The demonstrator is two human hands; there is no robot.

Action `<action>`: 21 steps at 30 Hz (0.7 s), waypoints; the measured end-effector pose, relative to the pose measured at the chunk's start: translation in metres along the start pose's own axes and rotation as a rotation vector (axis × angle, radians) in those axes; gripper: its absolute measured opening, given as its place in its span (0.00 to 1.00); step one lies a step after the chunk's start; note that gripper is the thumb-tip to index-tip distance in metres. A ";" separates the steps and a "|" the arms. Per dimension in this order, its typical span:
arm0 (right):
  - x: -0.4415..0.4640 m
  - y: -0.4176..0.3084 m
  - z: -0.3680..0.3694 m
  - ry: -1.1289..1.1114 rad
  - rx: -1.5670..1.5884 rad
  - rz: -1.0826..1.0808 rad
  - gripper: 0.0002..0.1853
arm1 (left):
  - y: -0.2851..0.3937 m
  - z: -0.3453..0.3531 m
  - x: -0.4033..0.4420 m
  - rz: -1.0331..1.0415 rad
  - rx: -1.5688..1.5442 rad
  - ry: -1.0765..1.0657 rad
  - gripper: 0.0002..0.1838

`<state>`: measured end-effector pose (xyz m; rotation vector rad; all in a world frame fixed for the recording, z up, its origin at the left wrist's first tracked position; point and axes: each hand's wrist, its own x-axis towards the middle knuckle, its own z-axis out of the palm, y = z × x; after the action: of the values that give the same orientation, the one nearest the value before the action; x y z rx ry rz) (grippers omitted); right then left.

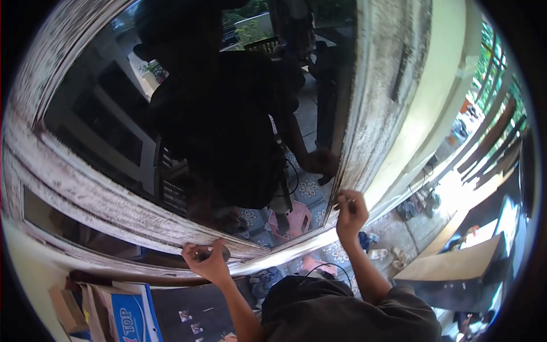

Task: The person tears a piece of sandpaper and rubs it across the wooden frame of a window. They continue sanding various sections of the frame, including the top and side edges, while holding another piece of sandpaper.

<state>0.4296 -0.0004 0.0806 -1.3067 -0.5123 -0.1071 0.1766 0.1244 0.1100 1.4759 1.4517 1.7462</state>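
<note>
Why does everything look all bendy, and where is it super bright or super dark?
In the head view, the lens seems to curve the worn white frame, and the picture's corners are black; in the head view, glare washes out a patch beside the wooden slats; in the head view, the glass is mostly dark, with reflections.

The whitish rectangular wooden frame (379, 102) looked rough (its finish patchy), the broad dark glass pane (228, 114) glossy, the loose black cloth shirt (353, 319) matt
</note>
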 end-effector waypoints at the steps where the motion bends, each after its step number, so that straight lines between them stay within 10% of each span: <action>1: 0.014 -0.003 -0.007 0.046 0.008 -0.023 0.03 | -0.009 0.002 -0.008 0.051 0.059 -0.017 0.32; 12: 0.106 -0.076 0.016 0.153 -0.058 -0.670 0.14 | -0.014 0.003 -0.021 0.055 0.230 -0.071 0.33; 21: 0.055 -0.002 0.011 0.179 -0.080 -0.545 0.11 | -0.019 0.009 -0.021 0.144 0.198 -0.029 0.29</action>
<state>0.4745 0.0204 0.1075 -1.1919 -0.7036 -0.6961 0.1862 0.1179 0.0824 1.7396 1.5761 1.6943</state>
